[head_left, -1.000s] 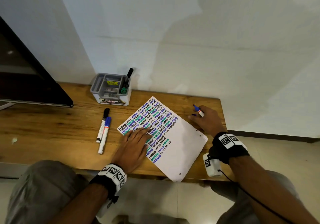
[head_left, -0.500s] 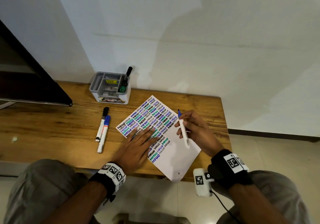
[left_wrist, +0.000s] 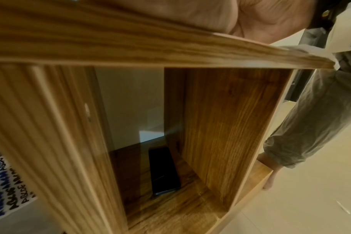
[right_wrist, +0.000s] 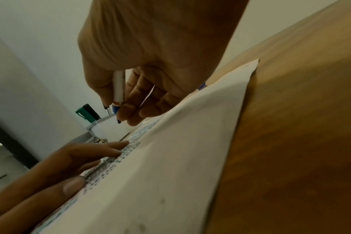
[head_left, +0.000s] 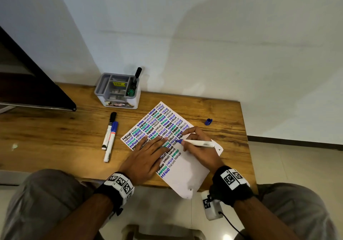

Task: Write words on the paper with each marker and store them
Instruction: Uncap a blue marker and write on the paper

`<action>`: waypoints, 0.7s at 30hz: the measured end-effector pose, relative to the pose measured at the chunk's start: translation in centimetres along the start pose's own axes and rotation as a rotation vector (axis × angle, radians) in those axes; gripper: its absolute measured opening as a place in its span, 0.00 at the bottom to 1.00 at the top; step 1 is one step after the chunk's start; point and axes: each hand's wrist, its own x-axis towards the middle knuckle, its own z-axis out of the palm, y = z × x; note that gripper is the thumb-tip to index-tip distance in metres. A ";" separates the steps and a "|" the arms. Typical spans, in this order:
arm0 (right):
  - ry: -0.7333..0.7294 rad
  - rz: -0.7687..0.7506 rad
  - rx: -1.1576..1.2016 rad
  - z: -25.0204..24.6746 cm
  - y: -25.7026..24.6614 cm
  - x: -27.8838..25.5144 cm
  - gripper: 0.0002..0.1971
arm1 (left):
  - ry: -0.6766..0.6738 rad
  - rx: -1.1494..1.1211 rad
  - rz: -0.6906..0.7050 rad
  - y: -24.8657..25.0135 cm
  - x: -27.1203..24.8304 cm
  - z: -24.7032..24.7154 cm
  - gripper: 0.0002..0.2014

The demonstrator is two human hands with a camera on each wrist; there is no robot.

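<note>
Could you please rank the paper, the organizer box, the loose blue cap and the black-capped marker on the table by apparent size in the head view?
Largest to smallest:
paper
organizer box
black-capped marker
blue cap

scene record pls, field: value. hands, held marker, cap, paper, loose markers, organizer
left hand: flat on the paper, fingers straight, pinning it
right hand: grips the blue marker in a writing hold
blue marker: uncapped, tip at the written rows
blue cap: loose on the desk, right of the paper
paper: rows of HELLO in black, blue, green; near corner overhangs the desk edge
desk: wooden
loose markers: black-capped marker and blue-capped marker, side by side left of the paper
organizer: grey and white, holds a black marker and a green marker
</note>
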 end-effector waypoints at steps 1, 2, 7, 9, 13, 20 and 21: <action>-0.030 -0.018 -0.007 0.0 0.2 0.3 0.08 | -0.003 0.000 0.003 0.0 0.0 0.0 0.20; -0.046 -0.033 -0.026 0.0 0.4 0.5 0.09 | -0.007 -0.001 0.004 -0.1 0.0 0.0 0.20; 0.000 -0.045 -0.095 -0.3 1.9 1.0 0.06 | -0.044 0.023 -0.004 -0.3 0.0 0.3 0.23; -0.007 -0.063 -0.096 -0.3 2.3 0.7 0.05 | -0.053 0.027 -0.008 -0.4 0.0 0.3 0.23; -0.052 -0.109 -0.125 -0.3 2.8 0.6 0.06 | -0.047 0.026 -0.003 -0.4 0.0 0.3 0.23; -0.004 -0.099 -0.181 -0.1 2.9 0.7 0.11 | -0.054 0.028 0.001 -0.4 0.1 0.2 0.24; 0.003 -0.096 -0.182 -0.1 2.9 0.7 0.12 | -0.055 0.024 0.001 -0.4 0.1 0.2 0.24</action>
